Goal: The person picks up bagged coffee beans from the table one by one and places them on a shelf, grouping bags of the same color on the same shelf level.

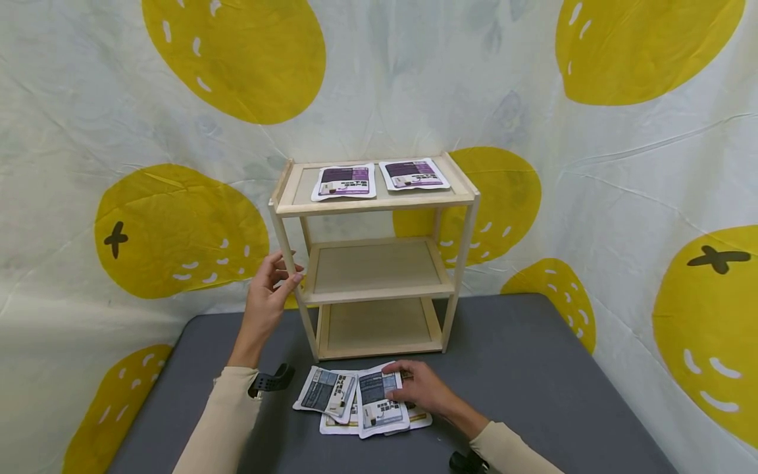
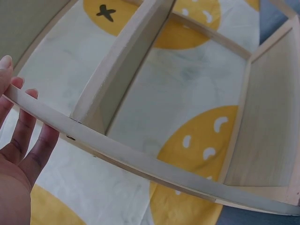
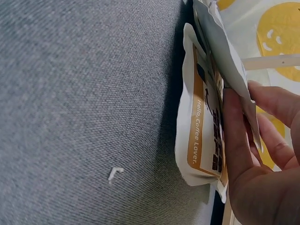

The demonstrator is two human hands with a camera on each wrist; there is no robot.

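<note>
My left hand [image 1: 268,296] grips the front left post of a small three-tier wooden shelf [image 1: 379,293], level with its middle board. In the left wrist view, the fingers [image 2: 40,150] lie around the post [image 2: 140,159]. Low in front of the shelf, my right hand [image 1: 419,388] pinches a blue-labelled coffee packet [image 1: 379,411] by its side edge. Under and beside it lie other packets: a blue-labelled one [image 1: 324,392] on the left and yellow-labelled ones, partly hidden. In the right wrist view, a packet with an orange band [image 3: 199,126] lies below the held packet [image 3: 225,51].
Two purple-labelled packets, one on the left [image 1: 345,182] and one on the right [image 1: 413,174], lie on the top tier. The shelf stands on a dark grey padded surface [image 1: 533,395]. Behind hangs a white cloth [image 1: 414,79] printed with big yellow fruit.
</note>
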